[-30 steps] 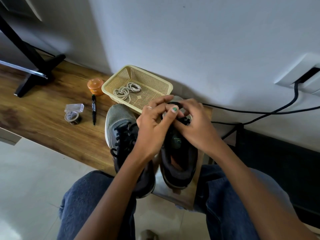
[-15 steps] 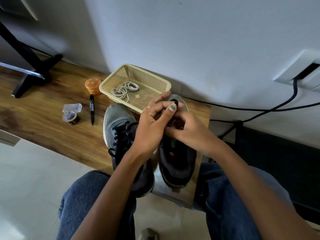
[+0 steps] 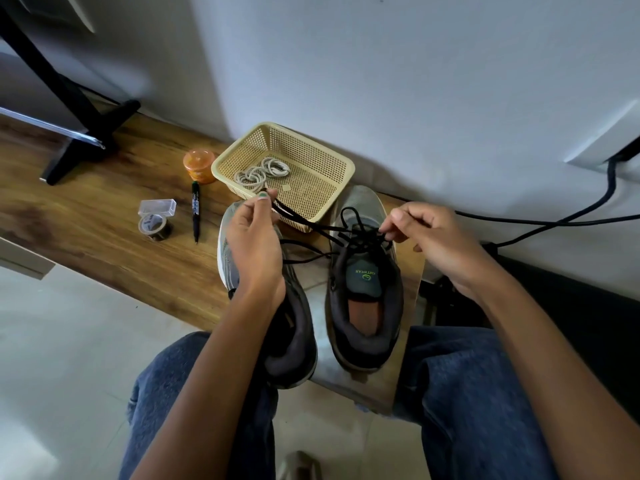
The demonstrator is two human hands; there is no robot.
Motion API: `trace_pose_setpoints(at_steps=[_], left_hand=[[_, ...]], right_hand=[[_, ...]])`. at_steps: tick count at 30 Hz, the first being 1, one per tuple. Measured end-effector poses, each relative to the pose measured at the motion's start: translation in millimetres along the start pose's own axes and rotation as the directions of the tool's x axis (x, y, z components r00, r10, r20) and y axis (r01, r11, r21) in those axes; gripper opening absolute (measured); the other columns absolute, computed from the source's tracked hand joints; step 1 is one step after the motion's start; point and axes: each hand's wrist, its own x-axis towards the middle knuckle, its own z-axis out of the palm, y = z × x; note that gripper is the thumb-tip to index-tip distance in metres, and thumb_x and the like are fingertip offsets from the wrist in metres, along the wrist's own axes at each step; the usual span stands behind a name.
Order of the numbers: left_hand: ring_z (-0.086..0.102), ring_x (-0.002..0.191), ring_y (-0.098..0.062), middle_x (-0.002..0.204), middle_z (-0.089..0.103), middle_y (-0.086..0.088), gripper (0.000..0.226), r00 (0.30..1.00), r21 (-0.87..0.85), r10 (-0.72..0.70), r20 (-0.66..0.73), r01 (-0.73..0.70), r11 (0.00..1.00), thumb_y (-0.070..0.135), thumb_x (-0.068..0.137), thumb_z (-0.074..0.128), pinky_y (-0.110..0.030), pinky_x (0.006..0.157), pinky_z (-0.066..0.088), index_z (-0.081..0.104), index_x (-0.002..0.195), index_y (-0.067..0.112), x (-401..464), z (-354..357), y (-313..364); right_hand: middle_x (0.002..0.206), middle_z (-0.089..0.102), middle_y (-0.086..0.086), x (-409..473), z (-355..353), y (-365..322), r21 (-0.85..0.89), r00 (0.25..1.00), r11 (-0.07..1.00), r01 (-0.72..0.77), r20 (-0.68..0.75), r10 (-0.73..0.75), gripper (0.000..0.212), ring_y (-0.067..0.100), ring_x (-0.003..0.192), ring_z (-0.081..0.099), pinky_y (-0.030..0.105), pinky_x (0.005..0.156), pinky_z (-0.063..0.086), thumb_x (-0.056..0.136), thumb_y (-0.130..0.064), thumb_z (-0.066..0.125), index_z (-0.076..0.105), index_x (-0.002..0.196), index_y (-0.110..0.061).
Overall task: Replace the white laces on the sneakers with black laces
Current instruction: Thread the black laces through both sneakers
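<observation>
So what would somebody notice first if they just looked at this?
Probably the two hands in the middle: the left hand and the right hand each pinch part of a black lace stretched above the right sneaker. Beside it stands the other sneaker, partly hidden by the left arm. Just behind them, a yellow basket on the wooden bench holds the coiled white laces.
</observation>
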Motion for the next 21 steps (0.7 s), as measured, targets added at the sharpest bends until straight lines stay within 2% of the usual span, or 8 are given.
trace_pose_setpoints(at_steps=[3,6,9,12,15,16,18,21], left_hand=[[0.055,0.078,-0.001,0.096,0.070,0.015,0.019,0.996,0.039,0.058,0.068,-0.061,0.997,0.020,0.099,0.052,-0.015,0.074,0.044,0.068,0.090,0.022,-6,4,1],[0.060,0.080,-0.007,0.093,0.070,0.010,0.019,0.985,0.060,0.105,0.139,-0.114,0.992,0.016,0.099,0.051,-0.010,0.064,0.045,0.068,0.089,0.016,-10,8,1],[0.065,0.092,-0.018,0.090,0.071,0.000,0.022,0.978,0.063,0.120,0.169,-0.132,0.989,0.016,0.099,0.051,-0.022,0.079,0.053,0.068,0.085,0.016,-10,9,-2],[0.066,0.077,-0.018,0.078,0.069,0.001,0.020,0.968,0.043,0.094,0.233,-0.107,0.993,0.016,0.100,0.050,-0.031,0.071,0.057,0.067,0.091,0.013,-13,10,-1],[0.065,0.063,-0.017,0.073,0.067,0.001,0.018,0.948,-0.014,0.059,0.313,-0.058,0.998,0.017,0.101,0.048,-0.042,0.064,0.058,0.065,0.098,0.010,-18,12,0],[0.065,0.062,-0.016,0.075,0.068,0.001,0.018,0.953,-0.013,0.066,0.297,-0.065,0.998,0.017,0.101,0.049,-0.039,0.064,0.059,0.065,0.098,0.010,-17,12,1],[0.067,0.061,-0.013,0.079,0.070,0.000,0.017,0.971,-0.006,0.091,0.222,-0.092,0.996,0.017,0.100,0.050,-0.025,0.063,0.056,0.066,0.099,0.011,-12,9,0],[0.062,0.056,-0.005,0.078,0.067,0.002,0.016,0.987,0.061,0.113,0.114,-0.121,0.991,0.017,0.099,0.053,-0.017,0.060,0.050,0.066,0.100,0.007,-5,5,0]], right_hand=[[0.082,0.066,-0.004,1,6,4,-0.067,1.000,0.998,-0.019,0.012,0.020,0.018,0.001,0.073,0.059,0.016,0.067,0.044,0.096,-0.020,0.055,0.068,0.085,-0.025],[0.079,0.064,-0.004,2,16,4,-0.133,1.000,0.991,0.012,0.005,-0.011,0.011,0.007,0.073,0.056,0.027,0.072,0.046,0.092,-0.018,0.062,0.069,0.089,-0.025],[0.093,0.062,-0.002,2,25,1,-0.231,0.995,0.968,0.101,0.011,-0.102,0.013,0.010,0.081,0.056,0.027,0.074,0.045,0.091,-0.020,0.063,0.067,0.103,-0.023],[0.109,0.050,-0.006,2,33,2,-0.325,0.989,0.934,0.148,0.056,-0.137,0.030,0.011,0.102,0.048,0.028,0.086,0.041,0.090,-0.032,0.063,0.060,0.119,-0.027],[0.096,0.047,-0.014,1,38,1,-0.406,0.982,0.895,0.185,0.118,-0.149,0.014,0.015,0.108,0.042,0.041,0.091,0.039,0.091,-0.036,0.062,0.063,0.101,-0.026],[0.088,0.048,-0.017,1,37,-1,-0.408,0.981,0.894,0.188,0.119,-0.152,0.007,0.015,0.103,0.044,0.043,0.089,0.038,0.092,-0.034,0.060,0.062,0.091,-0.027],[0.076,0.056,-0.012,0,29,-5,-0.326,0.983,0.929,0.177,0.105,-0.150,0.016,0.014,0.086,0.053,0.037,0.079,0.038,0.095,-0.028,0.056,0.062,0.081,-0.025],[0.066,0.063,-0.010,2,12,-5,-0.145,0.991,0.981,0.128,0.056,-0.121,0.022,0.022,0.075,0.061,0.036,0.073,0.043,0.097,-0.024,0.053,0.067,0.081,-0.030]])
